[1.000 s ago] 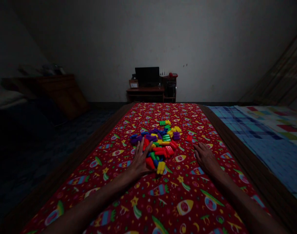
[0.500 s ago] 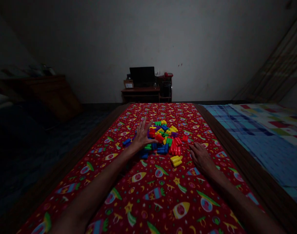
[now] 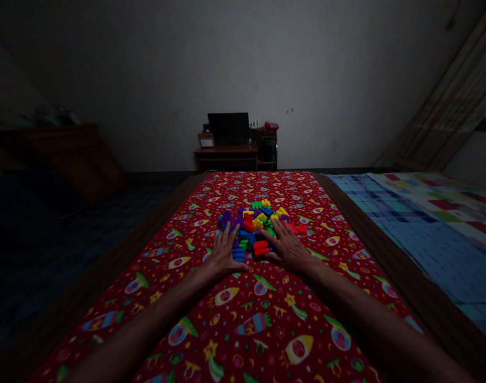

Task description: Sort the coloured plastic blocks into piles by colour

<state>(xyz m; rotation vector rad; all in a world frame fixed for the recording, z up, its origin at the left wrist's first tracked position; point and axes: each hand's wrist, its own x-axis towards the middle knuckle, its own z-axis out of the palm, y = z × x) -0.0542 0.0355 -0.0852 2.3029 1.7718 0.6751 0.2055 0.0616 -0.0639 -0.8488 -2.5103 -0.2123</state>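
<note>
A loose pile of plastic building blocks in several colours lies on a red cloth (image 3: 246, 324) printed with rockets. At the pile's near left edge is my left hand (image 3: 223, 252), fingers spread, beside a blue block (image 3: 238, 254). Over the right part of the pile my right hand (image 3: 287, 247) lies with fingers apart, hiding some blocks under it. A red block (image 3: 261, 248) sits between the two hands, close to the right thumb. Farther back are a yellow block (image 3: 265, 204) and a purple block (image 3: 227, 216); another red block (image 3: 302, 229) lies right of the pile.
Beyond the cloth's far end stands a small desk (image 3: 227, 151) with a dark monitor (image 3: 229, 127). A blue checked sheet (image 3: 426, 255) spreads along the right. Wooden furniture (image 3: 67, 159) stands in the dim left side.
My left hand has drawn back toward me, off the pile's middle. My right hand has moved left onto the blocks. A red block now lies nearer, between the hands.
</note>
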